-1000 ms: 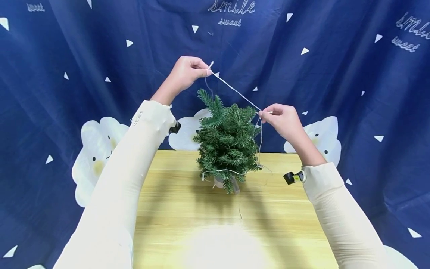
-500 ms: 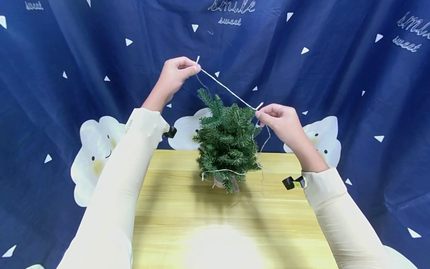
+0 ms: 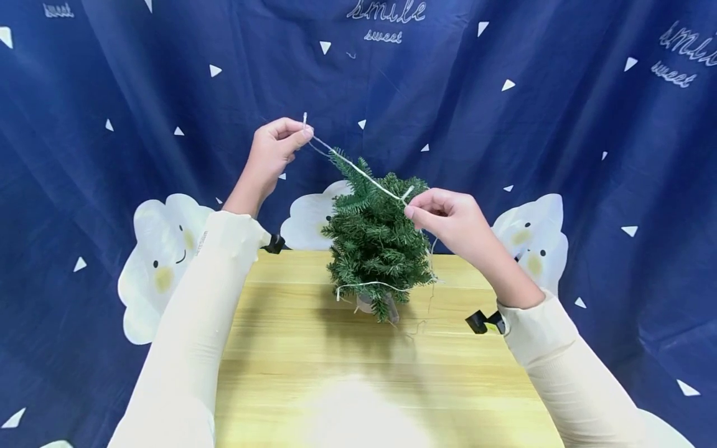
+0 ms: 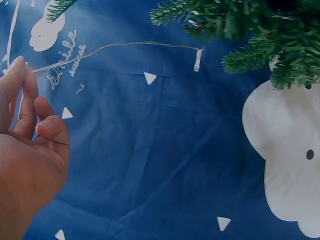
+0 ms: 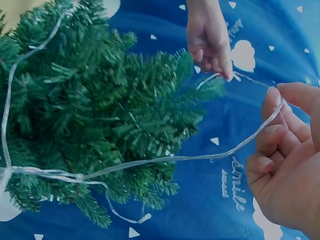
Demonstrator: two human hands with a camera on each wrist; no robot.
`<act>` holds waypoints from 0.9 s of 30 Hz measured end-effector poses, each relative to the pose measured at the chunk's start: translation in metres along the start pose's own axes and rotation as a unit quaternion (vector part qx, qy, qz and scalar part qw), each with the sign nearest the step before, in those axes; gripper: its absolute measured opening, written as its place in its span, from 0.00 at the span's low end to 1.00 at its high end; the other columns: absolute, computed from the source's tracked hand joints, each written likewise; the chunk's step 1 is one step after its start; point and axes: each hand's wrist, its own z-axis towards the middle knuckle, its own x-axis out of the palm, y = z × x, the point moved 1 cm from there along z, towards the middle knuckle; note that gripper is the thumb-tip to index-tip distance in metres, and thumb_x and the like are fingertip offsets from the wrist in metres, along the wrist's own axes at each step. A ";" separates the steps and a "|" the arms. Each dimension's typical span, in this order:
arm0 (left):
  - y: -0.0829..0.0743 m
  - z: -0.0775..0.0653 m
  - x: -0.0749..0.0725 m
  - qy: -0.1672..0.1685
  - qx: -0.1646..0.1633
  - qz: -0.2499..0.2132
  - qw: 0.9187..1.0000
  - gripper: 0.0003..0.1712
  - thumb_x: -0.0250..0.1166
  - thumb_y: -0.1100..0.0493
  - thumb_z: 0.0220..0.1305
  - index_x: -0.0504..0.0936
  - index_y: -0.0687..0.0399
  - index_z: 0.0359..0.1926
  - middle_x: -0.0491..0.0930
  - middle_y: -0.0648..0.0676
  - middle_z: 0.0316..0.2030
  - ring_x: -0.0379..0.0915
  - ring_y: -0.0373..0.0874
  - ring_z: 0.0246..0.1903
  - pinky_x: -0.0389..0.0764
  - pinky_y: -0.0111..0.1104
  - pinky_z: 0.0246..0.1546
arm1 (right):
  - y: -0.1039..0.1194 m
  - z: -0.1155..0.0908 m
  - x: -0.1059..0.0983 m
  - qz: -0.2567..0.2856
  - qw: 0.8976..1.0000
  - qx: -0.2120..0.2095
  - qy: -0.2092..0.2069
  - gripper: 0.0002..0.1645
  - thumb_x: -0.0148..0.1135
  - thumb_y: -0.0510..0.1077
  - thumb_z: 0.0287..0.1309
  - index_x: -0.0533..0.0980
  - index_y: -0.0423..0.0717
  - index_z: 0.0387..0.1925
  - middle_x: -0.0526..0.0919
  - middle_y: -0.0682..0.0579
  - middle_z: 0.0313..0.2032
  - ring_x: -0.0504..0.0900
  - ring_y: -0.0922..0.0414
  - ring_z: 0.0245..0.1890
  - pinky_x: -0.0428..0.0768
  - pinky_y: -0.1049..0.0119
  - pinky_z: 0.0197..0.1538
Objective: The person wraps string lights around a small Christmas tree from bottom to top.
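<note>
A small green artificial Christmas tree [image 3: 378, 239] stands on the table, its top leaning left. My left hand [image 3: 274, 152] pinches a white string of lights [image 3: 366, 175] up and left of the treetop, with a small bulb poking above the fingertips. Lower, in front of the tree's upper right side, my right hand [image 3: 448, 214] pinches the same string between thumb and fingertips. The stretch between the hands is taut and slants across the treetop. In the right wrist view, the wire [image 5: 200, 157] runs from my right hand back to the tree, and more wire lies over the branches.
The tree's base [image 3: 366, 303] rests on a light wooden table [image 3: 313, 354], with a bright glare at the front. A loose thin wire trails off the tree's right side. Behind hangs a dark blue curtain [image 3: 448, 74] with white clouds and triangles.
My left hand has moved left and then down, and my right hand has shifted left and down. The string between them now crosses the treetop rather than passing above it.
</note>
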 end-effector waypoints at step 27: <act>0.094 -0.080 -0.017 -0.029 -0.032 0.036 0.998 0.06 0.72 0.56 0.64 0.89 0.52 0.39 0.86 0.41 0.37 0.70 0.35 0.30 0.70 0.26 0.28 | -0.027 -0.043 0.019 -0.109 0.990 0.013 0.085 0.06 0.66 0.51 0.66 0.85 0.55 0.37 0.83 0.58 0.26 0.76 0.58 0.25 0.75 0.66 0.30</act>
